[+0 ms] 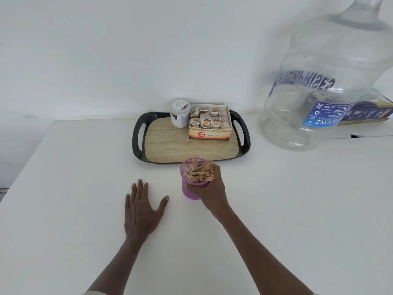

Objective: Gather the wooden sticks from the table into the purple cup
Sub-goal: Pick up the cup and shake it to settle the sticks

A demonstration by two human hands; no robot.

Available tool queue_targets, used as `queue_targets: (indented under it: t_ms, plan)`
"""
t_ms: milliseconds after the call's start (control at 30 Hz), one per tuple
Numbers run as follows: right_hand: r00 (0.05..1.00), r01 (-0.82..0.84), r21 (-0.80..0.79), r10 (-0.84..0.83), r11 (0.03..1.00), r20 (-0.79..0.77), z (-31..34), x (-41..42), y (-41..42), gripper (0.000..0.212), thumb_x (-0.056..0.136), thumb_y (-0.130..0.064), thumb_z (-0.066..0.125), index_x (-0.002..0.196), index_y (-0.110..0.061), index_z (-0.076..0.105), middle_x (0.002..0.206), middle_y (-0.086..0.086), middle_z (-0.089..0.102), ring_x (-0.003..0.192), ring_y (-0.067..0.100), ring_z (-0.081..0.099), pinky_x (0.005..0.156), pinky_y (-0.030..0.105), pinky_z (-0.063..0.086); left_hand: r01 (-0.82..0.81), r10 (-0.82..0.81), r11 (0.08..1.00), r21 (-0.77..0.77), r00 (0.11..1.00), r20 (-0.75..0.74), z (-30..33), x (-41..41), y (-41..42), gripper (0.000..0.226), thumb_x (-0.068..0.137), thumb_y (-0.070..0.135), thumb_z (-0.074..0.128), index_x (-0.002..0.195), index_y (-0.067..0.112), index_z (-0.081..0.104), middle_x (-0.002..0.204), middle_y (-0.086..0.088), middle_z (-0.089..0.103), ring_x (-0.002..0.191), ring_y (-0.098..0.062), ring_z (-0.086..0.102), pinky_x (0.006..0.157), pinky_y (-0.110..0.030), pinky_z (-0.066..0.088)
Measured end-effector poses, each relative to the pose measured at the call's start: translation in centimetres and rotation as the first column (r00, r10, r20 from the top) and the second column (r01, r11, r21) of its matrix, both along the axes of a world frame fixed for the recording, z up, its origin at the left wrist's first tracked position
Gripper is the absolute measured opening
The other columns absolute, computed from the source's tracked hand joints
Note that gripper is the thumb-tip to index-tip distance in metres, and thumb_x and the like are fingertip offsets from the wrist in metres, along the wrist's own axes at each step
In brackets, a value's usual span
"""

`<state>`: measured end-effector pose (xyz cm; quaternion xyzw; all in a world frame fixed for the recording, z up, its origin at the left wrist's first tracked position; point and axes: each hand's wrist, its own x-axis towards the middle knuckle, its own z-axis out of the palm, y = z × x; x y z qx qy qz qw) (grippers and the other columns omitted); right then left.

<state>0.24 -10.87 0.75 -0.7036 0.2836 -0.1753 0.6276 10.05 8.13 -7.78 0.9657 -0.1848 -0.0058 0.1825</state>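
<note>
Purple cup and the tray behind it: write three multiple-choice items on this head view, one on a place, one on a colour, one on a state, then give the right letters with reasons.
1. Where is the purple cup?
A. on the tray
B. on the table, in front of the tray
C. inside the water jug

2. What colour is the rim of the tray?
A. black
B. red
C. white

3. How is the left hand?
A. gripping the cup
B. pinching one stick
C. flat on the table, fingers spread

Answers: 1 B, the cup stands on the white table short of the tray. 2 A, the handles are black. 3 C, it holds nothing; the right hand grips the cup with wooden sticks in it.
</note>
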Motion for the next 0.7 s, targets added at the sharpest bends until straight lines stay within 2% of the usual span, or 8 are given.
queue_targets:
  t_ms: [100, 200, 333, 433, 567, 700]
  plan:
    - [0.997, -0.072, -0.032, 0.072, 0.997, -0.015, 0.1, 0.1, 0.4, 0.089, 0.055, -0.019, 0.096, 0.127, -0.024, 0.045, 0.119, -0.007, 0.063, 0.11, 0.011, 0.06, 0.073, 0.019, 0.056, 0.005, -0.005, 1.0, 0.009, 1.0, 0.005, -0.1, 0.1, 0.1, 0.098, 0.082, 0.081, 0.027, 0.154, 0.014, 0.026, 0.164, -0.002, 0.014, 0.152, -0.017, 0.007, 0.123, -0.041, 0.011]
    - [1.0, -0.008, 0.009, 0.008, 1.0, 0.01, 0.2, 0.2, 0.5, 0.089, 0.054, -0.019, 0.096, 0.127, -0.026, 0.046, 0.118, -0.008, 0.063, 0.109, 0.011, 0.06, 0.073, 0.019, 0.056, 0.001, -0.001, 1.0, 0.005, 1.0, 0.001, -0.1, 0.1, 0.1, 0.095, 0.084, 0.078, 0.032, 0.153, 0.014, 0.027, 0.164, -0.002, 0.014, 0.152, -0.017, 0.007, 0.124, -0.041, 0.011]
    - [0.996, -0.089, -0.044, 0.089, 0.995, -0.003, 0.1, 0.1, 0.7, 0.092, 0.051, -0.024, 0.096, 0.128, -0.028, 0.046, 0.119, -0.01, 0.064, 0.111, 0.011, 0.061, 0.082, 0.028, 0.059, 0.007, -0.007, 1.0, 0.008, 1.0, 0.006, -0.1, 0.1, 0.2, 0.095, 0.084, 0.078, 0.031, 0.153, 0.014, 0.027, 0.164, -0.003, 0.014, 0.152, -0.017, 0.007, 0.123, -0.042, 0.012]
    - [0.999, -0.04, -0.014, 0.04, 0.999, 0.023, 0.3, 0.2, 0.6, 0.09, 0.051, -0.021, 0.095, 0.128, -0.028, 0.048, 0.116, -0.01, 0.065, 0.109, 0.011, 0.062, 0.078, 0.023, 0.058, 0.002, -0.002, 1.0, 0.003, 1.0, 0.0, -0.1, 0.1, 0.0, 0.093, 0.085, 0.077, 0.035, 0.153, 0.013, 0.028, 0.164, -0.003, 0.015, 0.152, -0.018, 0.008, 0.123, -0.042, 0.013]
    - [0.993, -0.115, -0.092, 0.116, 0.989, 0.004, 0.6, 0.3, 0.8, 0.089, 0.053, -0.021, 0.096, 0.129, -0.024, 0.049, 0.117, -0.011, 0.065, 0.109, 0.007, 0.062, 0.083, 0.023, 0.057, 0.007, -0.007, 1.0, 0.01, 1.0, 0.008, -0.1, 0.1, 0.2, 0.096, 0.083, 0.079, 0.03, 0.153, 0.014, 0.028, 0.164, -0.003, 0.016, 0.152, -0.018, 0.009, 0.123, -0.042, 0.013]
    - [0.998, -0.053, -0.077, 0.055, 0.996, 0.029, 1.1, 0.5, 0.7, 0.089, 0.052, -0.02, 0.096, 0.127, -0.026, 0.049, 0.116, -0.012, 0.064, 0.107, 0.006, 0.061, 0.08, 0.02, 0.056, 0.004, -0.004, 1.0, 0.006, 1.0, 0.002, -0.1, 0.0, 0.1, 0.094, 0.085, 0.077, 0.034, 0.152, 0.013, 0.029, 0.164, -0.003, 0.016, 0.152, -0.018, 0.009, 0.123, -0.043, 0.013]
